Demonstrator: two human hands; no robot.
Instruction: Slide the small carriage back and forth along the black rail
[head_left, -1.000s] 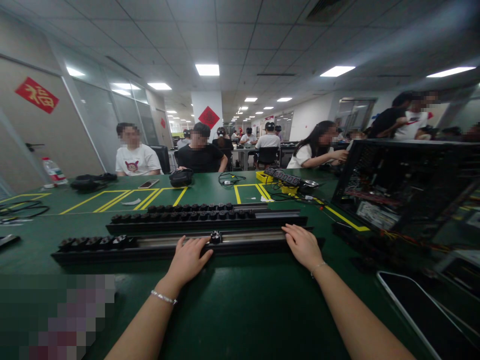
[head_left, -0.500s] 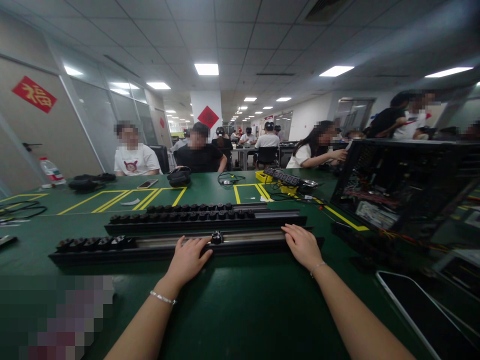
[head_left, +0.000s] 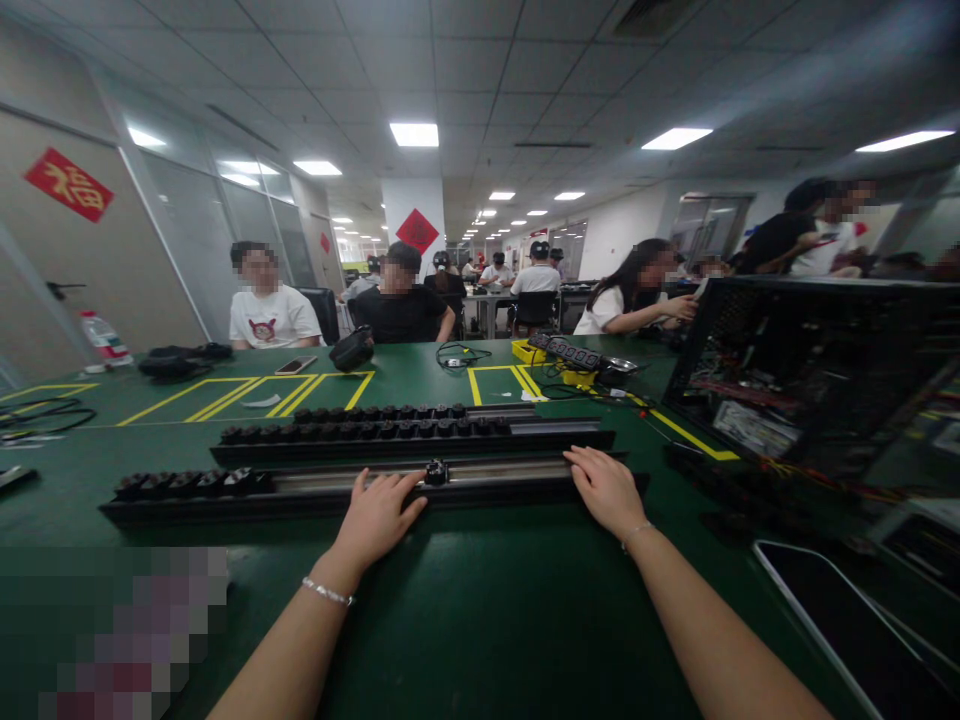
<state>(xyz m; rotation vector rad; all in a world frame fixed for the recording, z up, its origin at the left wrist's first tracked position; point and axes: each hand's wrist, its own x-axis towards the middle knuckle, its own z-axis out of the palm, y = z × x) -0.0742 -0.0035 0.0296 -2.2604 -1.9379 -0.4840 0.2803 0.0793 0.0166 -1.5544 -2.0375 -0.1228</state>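
A long black tray with a pale metal rail [head_left: 510, 470] lies crosswise before me. Several small dark blocks [head_left: 195, 483] sit in a row at its left end, and a single small black block [head_left: 436, 471] stands near the middle. My left hand [head_left: 384, 515] rests open on the tray, its fingertips just left of the single block; I cannot tell whether they touch it. Near the right end, my right hand [head_left: 607, 492] lies open over the tray's edge with its fingers stretched out. Neither hand holds anything visible.
Behind is a second tray [head_left: 562, 440] with more dark blocks, and another beyond it. To the right stand an open computer case [head_left: 795, 380] and a phone [head_left: 840, 610]. Across the green table are a black pouch [head_left: 351, 348], a yellow holder [head_left: 528, 351], cables and seated people.
The black pouch across the table has tilted and shifted slightly left. Both my hands and the single block keep their places on the tray; the view has moved very slightly.
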